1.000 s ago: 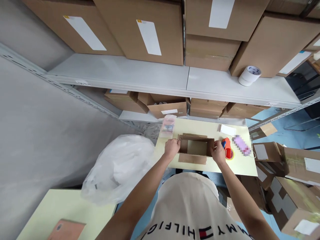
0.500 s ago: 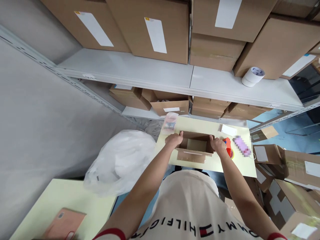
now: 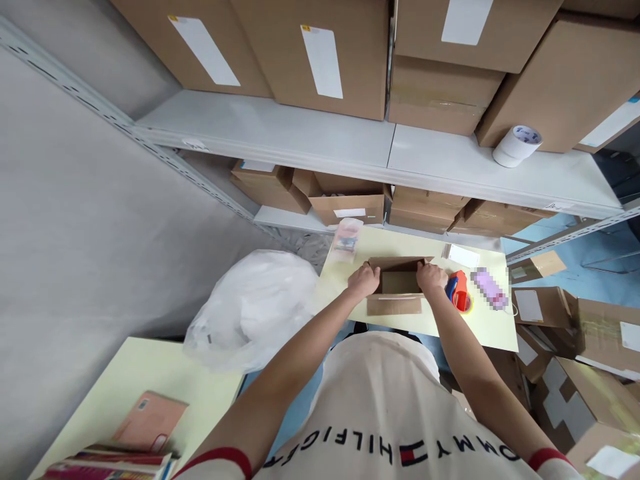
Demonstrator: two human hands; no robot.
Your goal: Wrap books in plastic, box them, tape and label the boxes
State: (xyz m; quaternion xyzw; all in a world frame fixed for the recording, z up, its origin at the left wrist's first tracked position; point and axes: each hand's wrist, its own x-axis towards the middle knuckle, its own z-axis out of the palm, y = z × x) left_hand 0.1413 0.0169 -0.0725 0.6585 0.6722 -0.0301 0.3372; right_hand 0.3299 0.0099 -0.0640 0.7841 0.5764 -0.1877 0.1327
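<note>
A small cardboard box (image 3: 395, 306) stands on the pale yellow table (image 3: 470, 327), its top open and its inside showing nothing in it. My left hand (image 3: 365, 279) grips its left end, fingers curled over the side wall. At the opposite end my right hand (image 3: 432, 277) is closed on the wall and flap in the same way. The near flap hangs outward toward me; the far flap stands up. Just right of my right hand lies a red and blue tape dispenser (image 3: 459, 291). My fingertips are partly hidden by the hands themselves.
A clear plastic packet (image 3: 347, 239), a white card-like item (image 3: 462, 255) and a blurred purple item (image 3: 489, 288) lie on the table. Left is a big white plastic bag (image 3: 270, 307). A shelf (image 3: 320, 137) with cartons and a tape roll (image 3: 517, 145) runs above. Cartons (image 3: 607, 333) crowd the right.
Both hands have shifted on the box's ends, with the left further over its rim. The box's right far flap now sticks up beside my right hand. The camera view has shifted slightly.
</note>
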